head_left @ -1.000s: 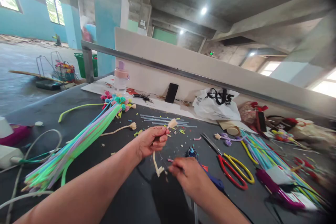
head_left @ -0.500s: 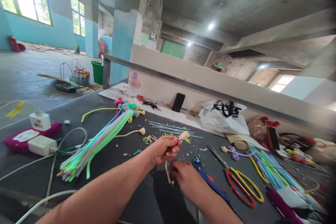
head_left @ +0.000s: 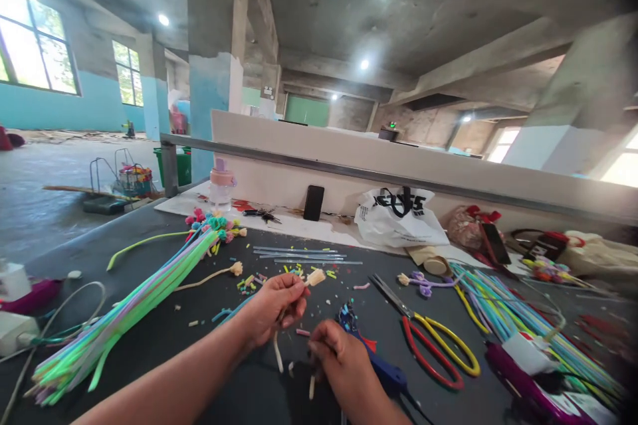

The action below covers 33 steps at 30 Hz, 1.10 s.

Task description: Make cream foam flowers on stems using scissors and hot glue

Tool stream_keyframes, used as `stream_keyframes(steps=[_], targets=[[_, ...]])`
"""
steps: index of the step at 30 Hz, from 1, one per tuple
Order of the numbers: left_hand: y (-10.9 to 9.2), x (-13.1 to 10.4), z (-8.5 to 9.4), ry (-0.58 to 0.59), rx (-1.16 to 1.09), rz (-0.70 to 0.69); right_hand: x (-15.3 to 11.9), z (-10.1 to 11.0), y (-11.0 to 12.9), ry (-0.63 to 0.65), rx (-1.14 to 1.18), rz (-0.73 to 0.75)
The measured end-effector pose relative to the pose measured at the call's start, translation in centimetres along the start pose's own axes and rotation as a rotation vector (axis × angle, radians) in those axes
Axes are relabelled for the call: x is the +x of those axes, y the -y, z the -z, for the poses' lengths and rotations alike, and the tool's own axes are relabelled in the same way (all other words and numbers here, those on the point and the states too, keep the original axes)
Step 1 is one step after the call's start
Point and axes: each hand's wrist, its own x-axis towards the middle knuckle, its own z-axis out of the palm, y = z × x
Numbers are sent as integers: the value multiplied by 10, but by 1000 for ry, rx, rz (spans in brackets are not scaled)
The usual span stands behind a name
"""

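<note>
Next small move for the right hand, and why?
Probably raise the right hand toward the cream tuft: the left hand holds its stem, while the right sits lower, apart from it, a cream piece just below; whether gripped, I can't tell.

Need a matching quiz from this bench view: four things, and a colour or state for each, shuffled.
Things:
1. Scissors
2. Left hand
3. Shopping bag
4. Bottle

Colour or state:
A. Mostly white, marked in black
B. Clear below, pinkish above
C. Part red, part yellow
D. Pinching a cream piece

Pairs: 1-C, 2-D, 3-A, 4-B
</note>
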Motion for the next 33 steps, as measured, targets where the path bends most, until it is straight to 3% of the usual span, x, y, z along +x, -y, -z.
stream_keyframes(steps=[4,11,17,23,29,33], targets=[[-2,-4,-14,-29,111,11,-8,14,-3,-37,100,-28],[-4,-11,-31,-79,493,31,-21,45,2,-224,-35,-79],[-7,-18,-32,-13,674,-4,-24,60,7,-482,-293,214],[-13,-24,-35,29,909,-91,-22,62,7,-532,-422,347],[-13,-24,-34,89,1036,-190,-25,61,15,-580,-378,347],[-14,-25,-35,108,1063,-187,-24,60,14,-550,-388,336]])
